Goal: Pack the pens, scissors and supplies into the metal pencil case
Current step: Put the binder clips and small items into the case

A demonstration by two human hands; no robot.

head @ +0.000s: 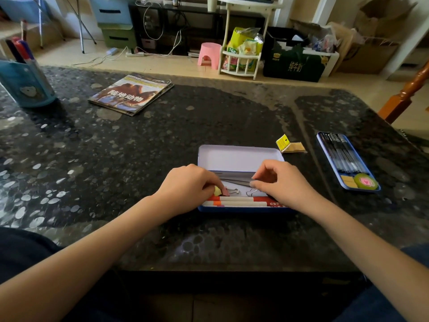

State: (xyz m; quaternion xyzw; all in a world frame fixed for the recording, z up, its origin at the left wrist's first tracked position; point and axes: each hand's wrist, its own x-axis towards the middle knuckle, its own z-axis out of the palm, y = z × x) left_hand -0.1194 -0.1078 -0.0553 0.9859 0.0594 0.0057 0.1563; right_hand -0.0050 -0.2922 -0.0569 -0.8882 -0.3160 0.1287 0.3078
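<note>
You're pinching small binder clips (232,191) with both hands, left (189,184) and right (278,182), nudging them into the metal pencil case (239,156) so everything's fitting flat.

Both forearms come in from the bottom corners and go toward the centre, bare, with the wrists quite straight. The left hand (188,184) is palm down, knuckles up, and its fingers are curled to the right; the fingertips (214,185) pinch together on something small. The right hand (278,180) is also palm down, a little higher, with the fingers bent and loosely spread. Its thumb and first finger point to the left and are close to each other, but I cannot tell if they grip anything. The 2 hands are near one another, not touching, with a small gap between their fingertips
</note>
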